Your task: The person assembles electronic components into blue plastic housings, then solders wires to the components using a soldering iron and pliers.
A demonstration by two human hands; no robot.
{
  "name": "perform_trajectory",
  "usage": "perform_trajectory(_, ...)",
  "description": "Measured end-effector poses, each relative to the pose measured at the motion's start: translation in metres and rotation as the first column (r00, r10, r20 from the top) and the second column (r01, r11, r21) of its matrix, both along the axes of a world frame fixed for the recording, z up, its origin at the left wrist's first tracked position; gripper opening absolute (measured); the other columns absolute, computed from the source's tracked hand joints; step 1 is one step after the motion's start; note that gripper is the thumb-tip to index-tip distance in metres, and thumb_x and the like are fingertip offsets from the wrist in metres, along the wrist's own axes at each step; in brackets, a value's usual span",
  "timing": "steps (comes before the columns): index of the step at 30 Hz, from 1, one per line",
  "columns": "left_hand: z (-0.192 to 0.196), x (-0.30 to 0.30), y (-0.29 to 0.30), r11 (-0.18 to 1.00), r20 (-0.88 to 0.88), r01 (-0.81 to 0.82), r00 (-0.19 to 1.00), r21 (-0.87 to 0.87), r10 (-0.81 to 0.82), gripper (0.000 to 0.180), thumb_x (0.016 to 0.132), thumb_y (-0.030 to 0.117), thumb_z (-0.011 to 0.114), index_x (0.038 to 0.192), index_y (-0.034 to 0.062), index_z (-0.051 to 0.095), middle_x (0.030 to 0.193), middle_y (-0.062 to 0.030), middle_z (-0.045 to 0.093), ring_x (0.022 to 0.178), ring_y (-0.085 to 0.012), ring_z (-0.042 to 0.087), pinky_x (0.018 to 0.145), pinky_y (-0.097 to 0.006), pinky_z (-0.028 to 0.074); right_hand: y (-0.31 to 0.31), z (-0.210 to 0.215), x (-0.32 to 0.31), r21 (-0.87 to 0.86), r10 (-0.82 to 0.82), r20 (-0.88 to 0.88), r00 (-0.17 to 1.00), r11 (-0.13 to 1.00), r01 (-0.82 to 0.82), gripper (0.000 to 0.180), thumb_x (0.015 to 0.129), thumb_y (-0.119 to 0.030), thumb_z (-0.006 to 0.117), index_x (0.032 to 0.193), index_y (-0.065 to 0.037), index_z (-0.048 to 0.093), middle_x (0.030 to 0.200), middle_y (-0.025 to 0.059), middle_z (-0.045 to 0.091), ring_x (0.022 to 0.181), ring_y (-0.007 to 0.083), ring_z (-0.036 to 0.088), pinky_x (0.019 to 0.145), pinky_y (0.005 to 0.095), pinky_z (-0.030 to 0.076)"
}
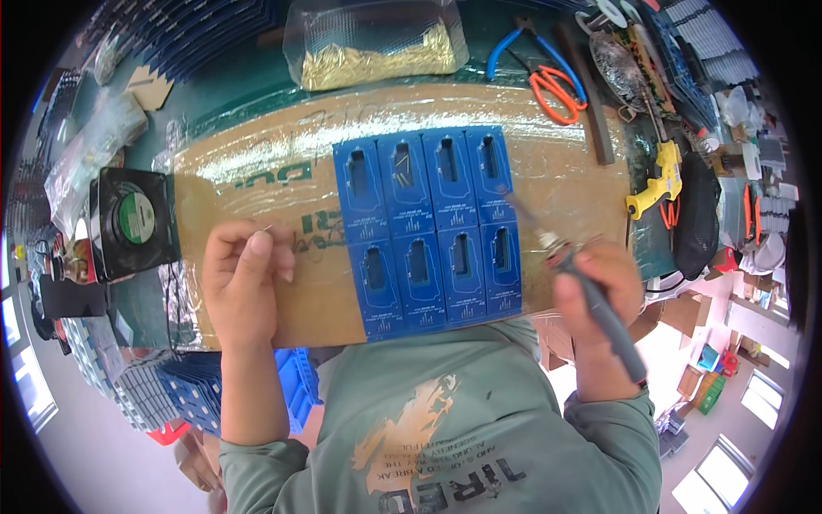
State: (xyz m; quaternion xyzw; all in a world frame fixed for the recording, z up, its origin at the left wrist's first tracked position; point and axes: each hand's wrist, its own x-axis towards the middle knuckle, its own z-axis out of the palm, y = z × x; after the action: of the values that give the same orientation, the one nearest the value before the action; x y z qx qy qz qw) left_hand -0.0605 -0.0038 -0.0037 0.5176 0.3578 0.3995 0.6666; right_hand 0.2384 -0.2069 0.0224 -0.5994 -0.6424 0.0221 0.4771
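Observation:
In front of me a blue circuit board panel (432, 230) lies on taped cardboard (257, 193). It has two rows of rectangular slots, and a few thin metal pieces (402, 170) show at one upper slot. My right hand (604, 287) is wrapped round the dark grey handle of a soldering iron (606, 321). The iron's blurred tip points up and left, near the panel's upper right corner; whether it touches is unclear. To the left of the panel, my left hand (244, 278) pinches a tiny thin metal piece (268, 228) between thumb and forefinger, held apart from the panel.
Beyond the cardboard sits a clear plastic tray (377, 47) of gold-coloured slender parts. Blue-handled pliers (535, 51) and orange-handled scissors (556, 94) lie behind right, beside a dark bar (586, 94). A black fan (133, 223) stands left; a yellow glue gun (658, 180) lies right.

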Motion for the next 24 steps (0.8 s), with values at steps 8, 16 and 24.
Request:
perform_trajectory(8,0.006,0.009,0.002,0.995,-0.035,-0.018,0.999,-0.102,0.015,0.009,0.098,0.007,0.059,0.105,0.0024,0.056,0.089,-0.0138,0.066,0.057,-0.0112,0.051,0.049,-0.022,0.039,-0.033,0.018,0.092,0.035,-0.534,-0.176,0.827,0.836,0.548,0.018,0.088,-0.002,0.071,0.103,0.0,0.062,0.096,0.0081,0.064,0.081,0.011,0.06,0.075,0.0247,0.048)
perform_trajectory(16,0.002,0.007,0.002,0.99,-0.12,-0.132,0.985,-0.05,0.126,0.013,0.103,0.009,0.049,0.115,0.0056,0.053,0.08,-0.0064,0.058,0.052,-0.0049,0.039,0.048,-0.019,0.031,-0.026,0.056,0.147,0.02,-0.761,-0.304,0.573,0.596,0.803,0.016,0.089,-0.014,0.072,0.093,-0.001,0.064,0.066,-0.0002,0.056,0.058,0.005,0.047,0.053,0.0209,0.034)
perform_trajectory(24,-0.002,-0.003,0.008,0.993,-0.265,-0.112,0.957,0.025,0.115,0.015,0.095,0.002,0.051,0.106,-0.0005,0.06,0.079,-0.0039,0.055,0.061,-0.0053,0.04,0.056,-0.019,0.031,-0.048,0.064,0.202,-0.016,-0.8,-0.359,0.481,0.52,0.854,0.019,0.087,-0.018,0.074,0.093,-0.001,0.066,0.066,-0.0007,0.058,0.056,0.004,0.049,0.052,0.0202,0.036)
